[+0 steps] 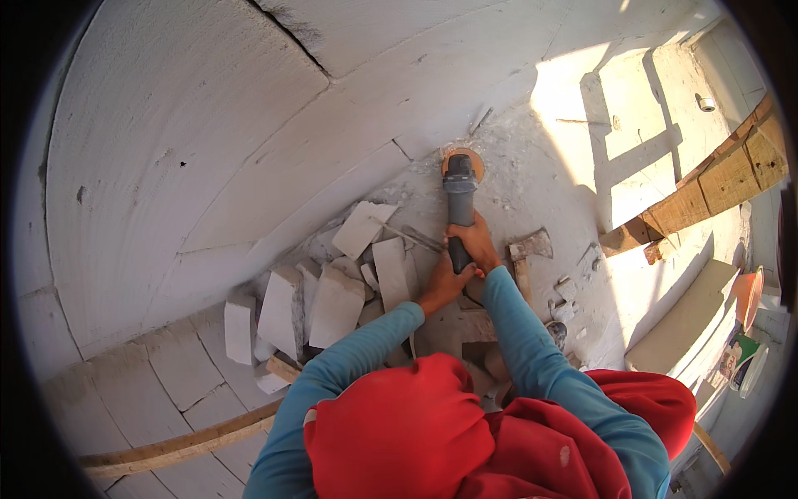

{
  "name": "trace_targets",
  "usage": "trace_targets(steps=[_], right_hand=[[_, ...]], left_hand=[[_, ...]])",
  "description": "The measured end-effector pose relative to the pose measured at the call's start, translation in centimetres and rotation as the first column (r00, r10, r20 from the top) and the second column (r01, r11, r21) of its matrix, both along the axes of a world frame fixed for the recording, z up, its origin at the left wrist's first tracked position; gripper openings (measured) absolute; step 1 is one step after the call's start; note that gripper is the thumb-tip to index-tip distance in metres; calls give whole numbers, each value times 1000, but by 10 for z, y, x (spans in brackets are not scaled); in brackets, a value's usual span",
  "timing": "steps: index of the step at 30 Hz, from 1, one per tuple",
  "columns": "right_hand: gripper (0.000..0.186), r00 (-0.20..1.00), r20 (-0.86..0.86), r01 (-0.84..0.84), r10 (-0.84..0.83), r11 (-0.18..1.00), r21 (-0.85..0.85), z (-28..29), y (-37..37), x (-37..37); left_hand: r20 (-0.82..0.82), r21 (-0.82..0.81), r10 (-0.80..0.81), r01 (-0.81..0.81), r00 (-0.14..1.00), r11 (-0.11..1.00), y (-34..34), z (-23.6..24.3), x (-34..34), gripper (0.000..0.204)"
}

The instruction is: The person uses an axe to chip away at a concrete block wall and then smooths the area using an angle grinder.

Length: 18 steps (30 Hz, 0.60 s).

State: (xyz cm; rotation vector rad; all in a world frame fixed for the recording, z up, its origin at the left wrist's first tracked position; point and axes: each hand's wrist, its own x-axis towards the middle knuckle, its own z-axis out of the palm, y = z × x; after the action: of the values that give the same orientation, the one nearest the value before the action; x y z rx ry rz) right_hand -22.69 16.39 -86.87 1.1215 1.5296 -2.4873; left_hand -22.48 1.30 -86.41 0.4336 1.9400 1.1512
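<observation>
Both of my hands grip a dark grey angle grinder (460, 200), its head pointing away from me. My right hand (475, 241) wraps round the middle of the body. My left hand (445, 285) closes round the rear end, close to the right. At the far tip is an orange-brown disc (476, 163), partly hidden by the grinder's head. The disc is near the foot of the pale block wall (332, 158), over the dusty floor (532, 179); whether it touches either, I cannot tell. A thin metal rod (407, 234) lies just left of the grinder.
Broken white blocks (337, 308) are heaped left of my arms. A hatchet-like tool (530, 245) lies to the right. Wooden beams (706, 187) slant in at the right, above a long pale slab (686, 316). An orange container (748, 295) stands beyond. Red cloth (407, 424) covers the lower foreground.
</observation>
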Motion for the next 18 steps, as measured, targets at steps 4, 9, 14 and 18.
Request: trace_targets(steps=[4,9,14,18], right_hand=[[43,1000,-6,9,-8,1000,15,-6,0,0],[40,1000,17,8,-9,1000,16,-1,-1,-1],[39,1000,27,7,-8,1000,29,-2,0,0],[37,1000,25,6,-7,1000,31,-3,-2,-1]], left_hand=[[-22,-11,10,-10,1000,1000,0,0,1,85],[-60,12,32,-31,998,999,2,3,3,86],[-20,48,29,-28,999,998,2,1,2,89],[-73,74,39,-33,997,997,0,-7,4,92]])
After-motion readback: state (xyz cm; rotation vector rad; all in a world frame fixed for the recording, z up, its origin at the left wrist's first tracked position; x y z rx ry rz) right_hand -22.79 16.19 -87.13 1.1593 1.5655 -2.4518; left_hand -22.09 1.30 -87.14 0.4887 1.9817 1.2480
